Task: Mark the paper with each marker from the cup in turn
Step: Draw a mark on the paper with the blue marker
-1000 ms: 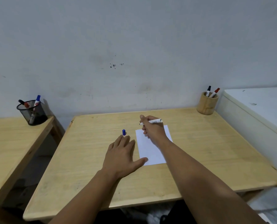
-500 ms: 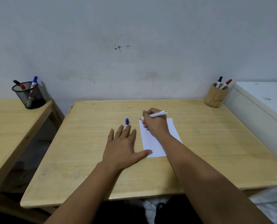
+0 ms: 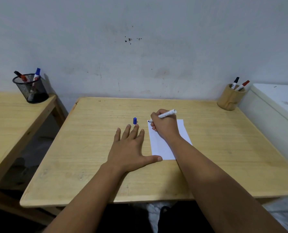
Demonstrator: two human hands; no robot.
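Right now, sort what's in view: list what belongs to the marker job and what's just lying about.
In the job:
right hand
blue marker
blue cap
paper
left hand
wooden cup, with black marker and red marker

Lying about:
mesh pen holder on the side table
white cabinet

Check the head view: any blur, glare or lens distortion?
Head view: sharp, no motion blur on the right hand or marker; soft even light, faint shadows, no glare on the paper; wide-angle bend curves the table edges.

white marker (image 3: 167, 114) tilted, tip at far left corner of white paper (image 3: 166, 140); wooden cup (image 3: 229, 98) far right.
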